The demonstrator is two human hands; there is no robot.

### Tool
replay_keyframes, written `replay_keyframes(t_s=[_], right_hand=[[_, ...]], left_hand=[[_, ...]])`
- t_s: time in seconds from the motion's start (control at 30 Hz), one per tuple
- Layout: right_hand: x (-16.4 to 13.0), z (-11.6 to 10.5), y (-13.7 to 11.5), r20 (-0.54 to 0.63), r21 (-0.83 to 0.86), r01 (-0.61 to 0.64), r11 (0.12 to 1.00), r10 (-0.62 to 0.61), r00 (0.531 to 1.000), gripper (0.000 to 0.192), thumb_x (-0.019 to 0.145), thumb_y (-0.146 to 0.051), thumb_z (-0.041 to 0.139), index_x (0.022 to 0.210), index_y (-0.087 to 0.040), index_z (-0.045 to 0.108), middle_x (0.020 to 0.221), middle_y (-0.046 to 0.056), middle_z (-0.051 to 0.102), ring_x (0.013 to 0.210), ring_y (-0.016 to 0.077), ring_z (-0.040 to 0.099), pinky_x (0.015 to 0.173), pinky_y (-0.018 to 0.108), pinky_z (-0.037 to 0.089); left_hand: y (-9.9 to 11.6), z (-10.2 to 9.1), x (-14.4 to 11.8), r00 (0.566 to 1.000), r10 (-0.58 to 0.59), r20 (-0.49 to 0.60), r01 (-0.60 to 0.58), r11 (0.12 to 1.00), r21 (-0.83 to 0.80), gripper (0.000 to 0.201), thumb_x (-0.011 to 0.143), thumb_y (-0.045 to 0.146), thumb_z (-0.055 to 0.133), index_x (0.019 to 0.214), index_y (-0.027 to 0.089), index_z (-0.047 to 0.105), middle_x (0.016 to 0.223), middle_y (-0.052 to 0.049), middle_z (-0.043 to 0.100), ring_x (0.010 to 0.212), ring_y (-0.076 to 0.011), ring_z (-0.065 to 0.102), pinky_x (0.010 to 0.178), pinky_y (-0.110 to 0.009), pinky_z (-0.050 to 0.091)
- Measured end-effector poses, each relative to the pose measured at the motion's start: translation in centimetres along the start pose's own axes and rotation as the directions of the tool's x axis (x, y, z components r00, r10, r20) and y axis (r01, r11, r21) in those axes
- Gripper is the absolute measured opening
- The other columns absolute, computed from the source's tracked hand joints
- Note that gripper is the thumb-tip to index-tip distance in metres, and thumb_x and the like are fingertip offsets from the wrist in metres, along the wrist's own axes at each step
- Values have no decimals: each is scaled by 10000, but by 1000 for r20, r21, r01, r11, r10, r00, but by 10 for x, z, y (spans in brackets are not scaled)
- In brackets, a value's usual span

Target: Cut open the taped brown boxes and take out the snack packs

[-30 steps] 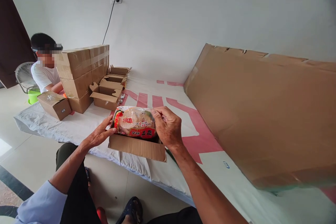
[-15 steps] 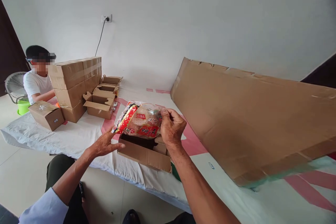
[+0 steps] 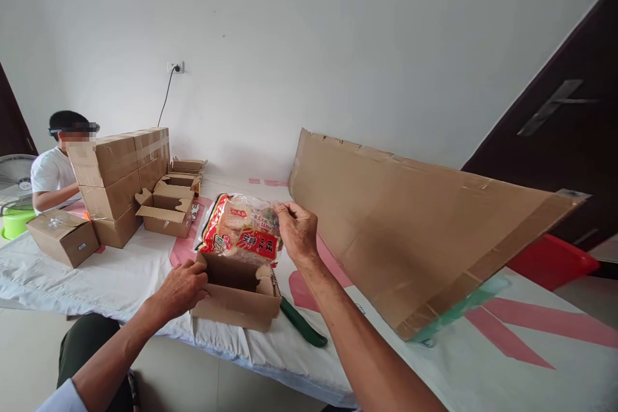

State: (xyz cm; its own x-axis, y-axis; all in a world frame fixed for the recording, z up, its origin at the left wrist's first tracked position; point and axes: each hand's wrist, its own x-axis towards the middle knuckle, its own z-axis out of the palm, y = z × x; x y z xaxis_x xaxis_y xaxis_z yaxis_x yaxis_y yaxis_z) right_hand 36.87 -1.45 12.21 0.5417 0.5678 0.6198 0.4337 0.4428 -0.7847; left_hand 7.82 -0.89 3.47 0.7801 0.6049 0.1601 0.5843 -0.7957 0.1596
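Note:
My right hand [image 3: 298, 232] pinches the right end of a clear and red bag of rice crackers [image 3: 239, 232], held tilted just behind and above an open cardboard box [image 3: 236, 306]. The fingers of my left hand [image 3: 181, 290] are closed over the left edge of that box, which sits near the front edge of the table. Part of the box's inside shows dark, and I cannot make out what lies at its bottom. Close to the box's right side lies a dark green cucumber [image 3: 304, 325].
At left stand stacked taped boxes [image 3: 118, 187], a single closed box [image 3: 62, 238] and several open boxes [image 3: 167, 212]. A large cardboard sheet [image 3: 410, 225] leans at right, with a red bin [image 3: 553, 261] behind it. Another person [image 3: 53, 170] sits beyond the stack.
My left hand has left the bag's side and closed on the box edge. The bag has tilted to face me more. The view has shifted right, baring the cucumber and a door.

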Motion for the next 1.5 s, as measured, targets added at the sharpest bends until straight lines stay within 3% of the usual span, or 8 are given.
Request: replay_keyframes(t_s=[0.27,0.33,0.47,0.63,0.73,0.9,1.07,1.5], right_hand=[[12,5,-21,314,-22,117,993,-105,944,371,850,-499,595,595,-249,494,566,-43,417,589,138,370,564,298,319],[12,16,-30,423,-12,180,984,-159,892,336,861,-464,598,618,-242,528,592,-33,483,603,144,410,585,298,342],[12,46,-52,582,29,342,939,-294,758,252,886,-330,601,656,-231,568,673,-7,600,650,157,505,663,312,402],[15,65,-64,639,51,514,856,-424,642,207,937,-262,616,738,-232,663,801,34,692,786,201,618,801,356,482],[11,57,-51,450,21,569,822,-516,729,147,961,-374,688,999,-250,758,1102,88,748,1100,287,655,1020,465,518],[-32,42,-3,174,99,95,991,-112,978,687,851,-642,806,1391,-242,663,1394,164,691,1302,369,616,1103,582,522],[-86,50,26,658,328,-538,777,221,720,571,807,-729,822,1142,-270,763,1165,103,820,1140,361,733,984,538,611],[-105,55,28,710,349,-544,763,164,685,587,843,-684,816,1262,-285,722,1318,78,792,1255,348,697,1070,512,576]], left_hand=[[-41,-49,-24,907,-290,-305,122,876,-467,441,1034,519,582,1314,211,726,1399,-178,711,1318,-358,679,1117,-531,551],[-49,-75,-12,875,-389,-288,136,769,-625,600,952,622,691,1396,218,683,1470,-184,681,1300,-371,689,1049,-518,582],[-41,-105,12,966,-242,-90,61,555,-830,865,707,586,939,1433,205,663,1320,-158,768,1205,-357,729,979,-452,597],[-20,-86,14,983,-185,13,81,365,-927,672,732,495,944,1282,156,759,1071,-104,825,902,-267,773,737,-325,597],[-17,-63,8,950,-305,-66,-5,197,-980,564,746,466,942,1179,136,795,1053,-122,834,930,-292,789,795,-357,629],[-18,-34,1,897,-432,-95,-120,-31,-992,630,733,505,967,1213,149,766,1071,-129,839,876,-295,813,784,-405,668],[-15,-16,-1,898,-429,-97,-147,-85,-985,649,718,522,993,1211,170,759,1110,-121,837,955,-293,817,816,-386,672],[-23,4,1,862,-499,-88,-165,-113,-980,672,702,503,1010,1222,174,738,1165,-117,825,992,-285,809,844,-382,675]])
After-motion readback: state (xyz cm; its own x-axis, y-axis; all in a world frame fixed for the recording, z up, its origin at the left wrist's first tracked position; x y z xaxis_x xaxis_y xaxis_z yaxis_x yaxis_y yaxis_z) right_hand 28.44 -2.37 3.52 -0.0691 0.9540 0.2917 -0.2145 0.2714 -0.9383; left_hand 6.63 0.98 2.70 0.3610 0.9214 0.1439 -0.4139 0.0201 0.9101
